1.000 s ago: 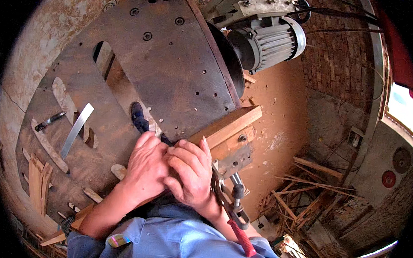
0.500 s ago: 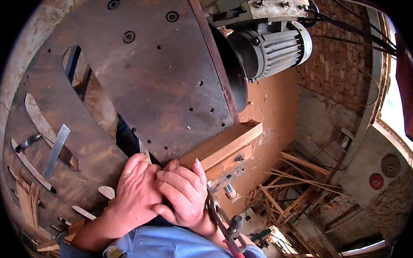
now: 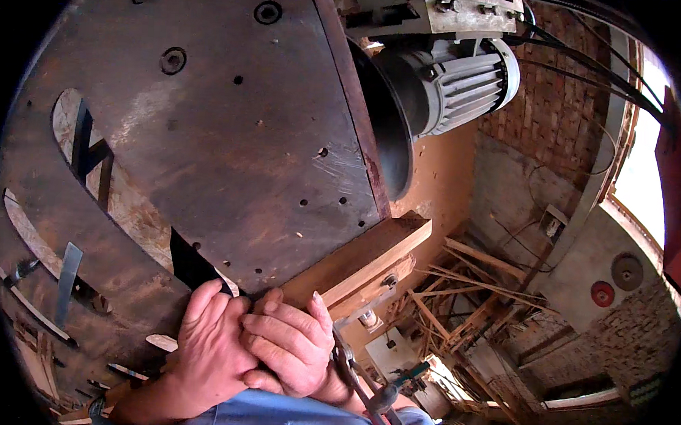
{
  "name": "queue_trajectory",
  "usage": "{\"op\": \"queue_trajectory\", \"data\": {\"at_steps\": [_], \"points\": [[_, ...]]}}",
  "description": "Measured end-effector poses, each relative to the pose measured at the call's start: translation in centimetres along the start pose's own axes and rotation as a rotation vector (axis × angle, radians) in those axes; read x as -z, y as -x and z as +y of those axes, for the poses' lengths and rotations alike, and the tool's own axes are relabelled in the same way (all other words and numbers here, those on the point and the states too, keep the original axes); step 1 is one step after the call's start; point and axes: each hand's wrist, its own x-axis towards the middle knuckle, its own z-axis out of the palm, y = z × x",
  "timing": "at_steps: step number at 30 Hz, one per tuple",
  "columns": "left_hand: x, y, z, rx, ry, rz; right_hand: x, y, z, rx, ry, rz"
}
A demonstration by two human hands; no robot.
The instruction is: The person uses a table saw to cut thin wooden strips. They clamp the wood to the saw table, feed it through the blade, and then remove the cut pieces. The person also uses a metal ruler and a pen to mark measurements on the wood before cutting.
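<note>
Rusty steel machine table [image 3: 230, 132] filled the view, strewn with wood slivers [image 3: 160, 343] at far left. Left hand [image 3: 209, 343] closed over a dark workpiece [image 3: 190, 265] at the near edge, right hand [image 3: 293, 343] curled over its knuckles beside the wooden block [image 3: 361, 260]. Best pressed flat, fed slowly, fingertips well clear of the motor's disc [image 3: 390, 131].
</note>
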Motion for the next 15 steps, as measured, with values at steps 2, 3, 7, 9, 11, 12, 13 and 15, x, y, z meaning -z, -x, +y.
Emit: {"op": "queue_trajectory", "data": {"at_steps": [2, 3, 7, 9, 11, 12, 13, 15], "points": [[0.2, -0.3, 0.1, 0.021, 0.004, -0.017, -0.2, 0.0, 0.1, -0.006, 0.003, 0.01], [0.4, -0.3, 0.0, 0.026, 0.02, -0.022, -0.2, -0.1, 0.0, -0.006, 0.006, 0.008], [1.4, -0.7, 0.0, 0.049, 0.038, -0.046, -0.2, -0.6, -0.3, -0.018, 0.011, 0.002], [1.4, -0.7, -0.1, 0.048, 0.019, -0.058, -0.2, -0.8, -0.3, -0.006, 0.011, -0.001], [1.8, -0.7, -0.3, 0.04, 0.025, -0.1, -0.3, -0.8, -0.4, -0.006, 0.02, -0.011], [1.8, -0.7, -0.5, 0.036, 0.028, -0.121, -0.3, -0.8, -0.4, -0.006, 0.024, -0.016], [1.6, -0.7, -0.6, 0.036, 0.014, -0.099, -0.4, -0.8, -0.6, -0.013, 0.021, -0.016], [2.1, -0.6, -0.6, 0.086, 0.056, -0.183, -0.4, -0.9, -0.6, -0.015, 0.014, -0.019]]}}
